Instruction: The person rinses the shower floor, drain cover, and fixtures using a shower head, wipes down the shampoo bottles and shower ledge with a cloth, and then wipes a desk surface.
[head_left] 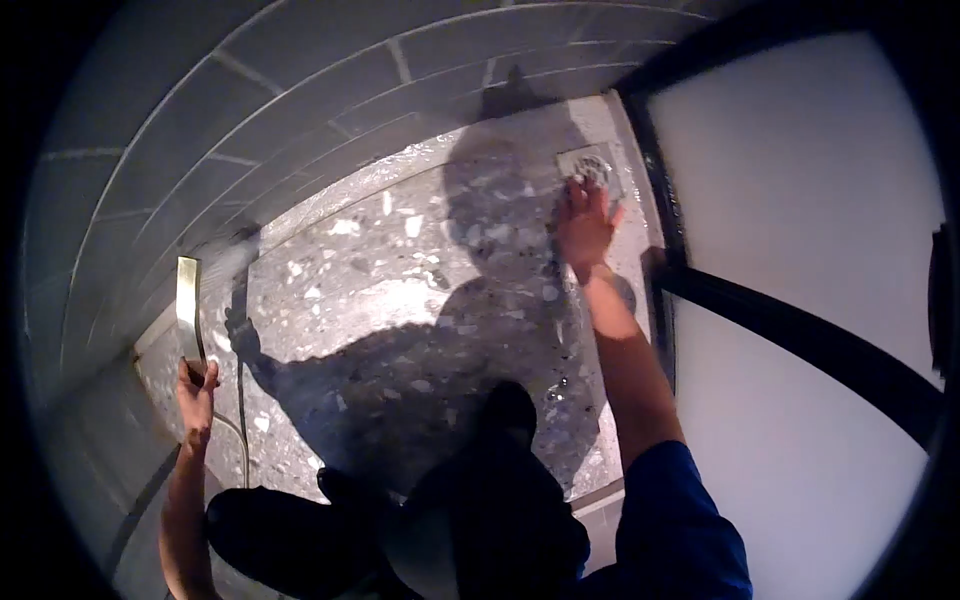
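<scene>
My left hand grips the lower end of a flat, gold-coloured handheld shower head, held upright near the left wall. Fine spray shows to the right of its top end. A thin hose hangs below that hand. On the far right, my right hand reaches down with its fingers spread at the near edge of a square floor drain. Whether the fingertips press on the drain or only hover over it, I cannot tell.
Wet speckled terrazzo floor lies below me, partly under my shadow. Grey tiled walls rise at the left and back. A dark-framed frosted panel stands along the right. My dark shoe is on the floor.
</scene>
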